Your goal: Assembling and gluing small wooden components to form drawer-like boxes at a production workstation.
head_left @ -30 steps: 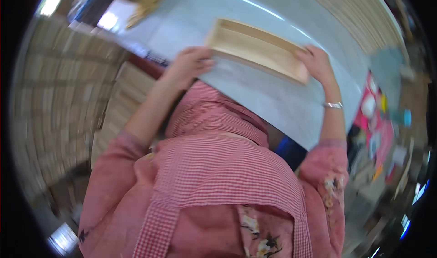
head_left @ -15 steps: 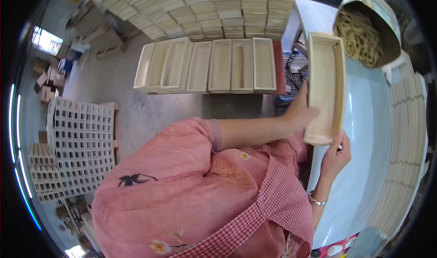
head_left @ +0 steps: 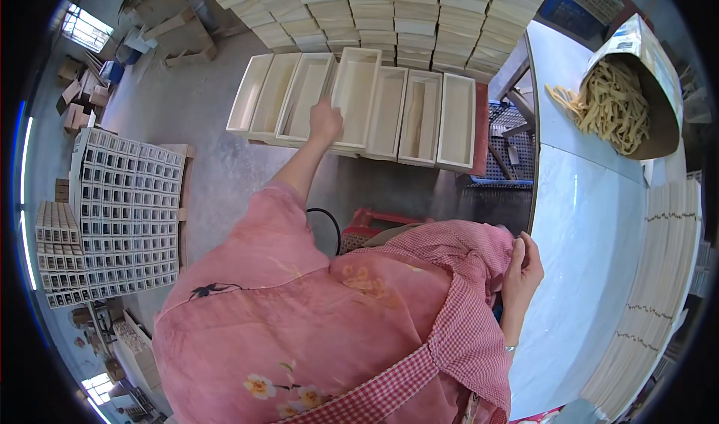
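My left hand [head_left: 326,123] reaches out to a row of long, shallow, pale wooden boxes. It is closed on the near left side of one wooden box [head_left: 356,95], which sits a little higher than its neighbours and is open at the top. To its left stands another open wooden box [head_left: 305,95], and to its right a further box [head_left: 388,117]. A wooden strip lies inside one box farther right. My right hand [head_left: 523,267] is at the near edge of the pale worktable [head_left: 580,274], fingers loosely curled together, with nothing visible in them.
A bag [head_left: 655,102] of flat tan bands lies tipped over on the table, some spilling out. Bundled pale slats [head_left: 651,297] line its far side. Stacked wood [head_left: 367,12] rises behind the boxes. A blue crate [head_left: 517,143] and a red stool [head_left: 371,226] stand below; stacked frames [head_left: 127,207] are at left.
The wooden box both hands held over the table is now in the row, with my left hand on it. My right hand has let go and moved nearer my body.
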The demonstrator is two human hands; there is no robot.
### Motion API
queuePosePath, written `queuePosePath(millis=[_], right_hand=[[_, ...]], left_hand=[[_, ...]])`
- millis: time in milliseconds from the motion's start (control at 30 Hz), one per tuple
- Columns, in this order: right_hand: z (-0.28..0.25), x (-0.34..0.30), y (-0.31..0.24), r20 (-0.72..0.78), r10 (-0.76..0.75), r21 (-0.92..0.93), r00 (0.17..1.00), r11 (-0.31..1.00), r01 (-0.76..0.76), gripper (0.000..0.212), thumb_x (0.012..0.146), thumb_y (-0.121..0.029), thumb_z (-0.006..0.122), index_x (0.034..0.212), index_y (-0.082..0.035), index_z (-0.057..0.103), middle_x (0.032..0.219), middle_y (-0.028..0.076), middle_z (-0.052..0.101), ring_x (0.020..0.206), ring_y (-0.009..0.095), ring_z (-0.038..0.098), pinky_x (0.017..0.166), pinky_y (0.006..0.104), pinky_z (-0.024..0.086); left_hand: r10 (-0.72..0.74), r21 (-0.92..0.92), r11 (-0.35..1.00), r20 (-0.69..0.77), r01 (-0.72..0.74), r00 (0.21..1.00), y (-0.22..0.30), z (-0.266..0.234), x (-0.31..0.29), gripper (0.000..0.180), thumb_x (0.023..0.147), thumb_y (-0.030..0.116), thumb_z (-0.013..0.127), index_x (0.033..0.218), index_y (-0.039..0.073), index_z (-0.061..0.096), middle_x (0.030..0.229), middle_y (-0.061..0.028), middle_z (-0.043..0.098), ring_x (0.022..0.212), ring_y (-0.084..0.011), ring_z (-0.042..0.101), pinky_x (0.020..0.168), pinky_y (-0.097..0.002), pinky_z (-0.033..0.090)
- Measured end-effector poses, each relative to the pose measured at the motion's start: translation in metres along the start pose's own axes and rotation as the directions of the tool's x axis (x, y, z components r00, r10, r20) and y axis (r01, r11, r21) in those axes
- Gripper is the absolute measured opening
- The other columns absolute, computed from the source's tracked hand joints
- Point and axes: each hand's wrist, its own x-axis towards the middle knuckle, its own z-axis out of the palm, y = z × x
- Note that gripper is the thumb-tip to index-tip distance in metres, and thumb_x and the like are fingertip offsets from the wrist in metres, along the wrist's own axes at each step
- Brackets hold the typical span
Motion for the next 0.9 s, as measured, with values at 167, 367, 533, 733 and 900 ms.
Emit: queuePosePath(millis=[167, 367, 533, 733, 900], right_hand=[[0.001, -0.002, 0.000, 0.062, 0.049, -0.037, 0.997, 0.998, -0.046, 0.034, 0.102, -0.025, 0.058, 0.124, 0.001, 0.066, 0.118, 0.018, 0.070, 0.107, 0.029, 0.067, 0.093, 0.0341, 0.053], [0.001, -0.009, 0.007, 0.077, 0.049, -0.045, 0.996, 0.998, -0.046, 0.033, 0.101, -0.023, 0.060, 0.122, 0.001, 0.066, 0.113, 0.017, 0.071, 0.102, 0.028, 0.067, 0.089, 0.0344, 0.054], [-0.004, -0.018, 0.005, 0.058, 0.134, -0.024, 0.989, 0.991, -0.133, 0.033, 0.096, -0.019, 0.064, 0.121, 0.002, 0.066, 0.103, 0.015, 0.073, 0.091, 0.027, 0.068, 0.084, 0.0342, 0.054], [-0.012, -0.020, 0.038, -0.004, 0.042, -0.075, 0.999, 0.996, -0.042, 0.034, 0.088, -0.018, 0.064, 0.117, -0.002, 0.068, 0.105, 0.013, 0.073, 0.088, 0.029, 0.068, 0.082, 0.0355, 0.053], [-0.091, -0.029, 0.072, -0.324, 0.126, -0.015, 0.938, 0.990, -0.139, 0.030, 0.089, -0.021, 0.067, 0.112, -0.002, 0.069, 0.095, 0.007, 0.073, 0.076, 0.022, 0.066, 0.072, 0.0309, 0.052]], left_hand=[[0.502, 0.519, 0.809, -0.369, -0.275, 0.782, -0.026, 0.020, -0.007, 0.036, 0.087, 0.016, 0.057, 0.118, -0.003, 0.062, 0.091, -0.0262, 0.068, 0.083, -0.0437, 0.065, 0.087, -0.0494, 0.048], [0.214, 0.420, 0.892, -0.071, -0.166, 0.974, 0.006, 0.028, -0.054, 0.035, 0.093, 0.027, 0.049, 0.113, 0.001, 0.058, 0.087, -0.0248, 0.069, 0.076, -0.0453, 0.063, 0.092, -0.0492, 0.046], [-0.078, 0.336, 0.941, 0.114, 0.036, 0.990, 0.011, 0.029, -0.056, 0.033, 0.095, 0.030, 0.046, 0.103, 0.001, 0.059, 0.088, -0.0233, 0.070, 0.080, -0.0475, 0.065, 0.084, -0.0529, 0.050], [0.237, 0.211, 0.943, 0.122, -0.258, 0.964, -0.015, 0.039, -0.046, 0.031, 0.094, 0.023, 0.051, 0.108, -0.002, 0.063, 0.095, -0.0232, 0.069, 0.086, -0.0407, 0.066, 0.085, -0.0470, 0.050], [0.472, 0.094, 0.876, 0.032, -0.472, 0.881, -0.083, 0.022, 0.002, 0.031, 0.093, 0.016, 0.055, 0.112, -0.006, 0.066, 0.102, -0.0231, 0.069, 0.093, -0.0340, 0.066, 0.086, -0.0411, 0.051]])
